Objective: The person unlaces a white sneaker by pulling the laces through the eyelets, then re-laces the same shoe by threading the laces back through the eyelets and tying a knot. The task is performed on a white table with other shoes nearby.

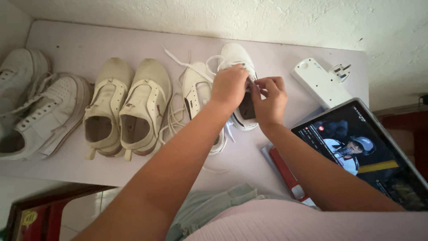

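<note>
White leather, laced: the sneaker (238, 85) under both hands lies on the pale table (80, 44) near the back wall, toe pointing away from the person, its mate (198, 96) just beside it on the left. The left hand (228, 86) rests palm-down over the sneaker's tongue and eyelets, fingers curled round the upper — a closed hold on the shoe. The right hand (269, 100) sits at the shoe's right edge, thumb and forefinger pinched together on what appears to be a lace end; the lace itself is too small to make out at that point. Loose white laces (176, 118) trail from the mate across the tabletop.

To the left stand a cream pair of slip-on trainers (127, 109), side by side, and further left a white pair of high-sided sneakers (35, 107), one partly cut off by the frame's edge. To the right lies a white power adapter (318, 80) with its plug prongs upward — well apart from the shoes. Nearer the person, a tablet (365, 151) with a lit screen leans over a red-and-white object (285, 172), touching the right forearm's side.
</note>
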